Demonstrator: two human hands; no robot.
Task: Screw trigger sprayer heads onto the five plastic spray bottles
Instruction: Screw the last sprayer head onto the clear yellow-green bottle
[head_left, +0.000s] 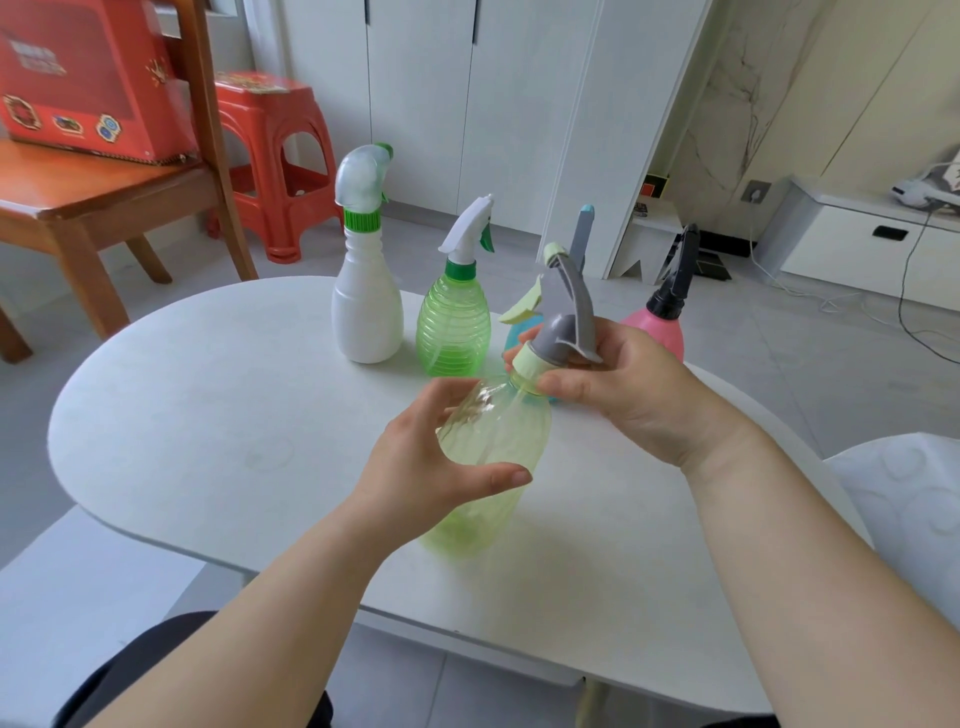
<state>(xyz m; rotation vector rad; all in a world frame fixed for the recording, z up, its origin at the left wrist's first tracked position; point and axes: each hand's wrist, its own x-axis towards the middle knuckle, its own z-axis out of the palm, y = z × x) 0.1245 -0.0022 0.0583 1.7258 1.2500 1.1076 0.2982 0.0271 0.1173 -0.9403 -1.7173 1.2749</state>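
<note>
Above a white oval table (208, 415), a pale yellow-green see-through plastic bottle (493, 447) is held tilted. The left hand (431, 467) curls around its body. The right hand (634, 395) pinches the pale collar of its grey trigger sprayer head (566, 317), seated on the neck.

Behind stand four capped bottles in a row: opaque white (368, 317) with its contents hidden, ribbed green (453, 332), blue (519, 332) and mostly hidden, and pink (660, 327).

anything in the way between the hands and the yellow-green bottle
Nothing visible. The left hand holds the yellow-green bottle, and the right hand grips the sprayer head at its collar, already on the neck.
</note>
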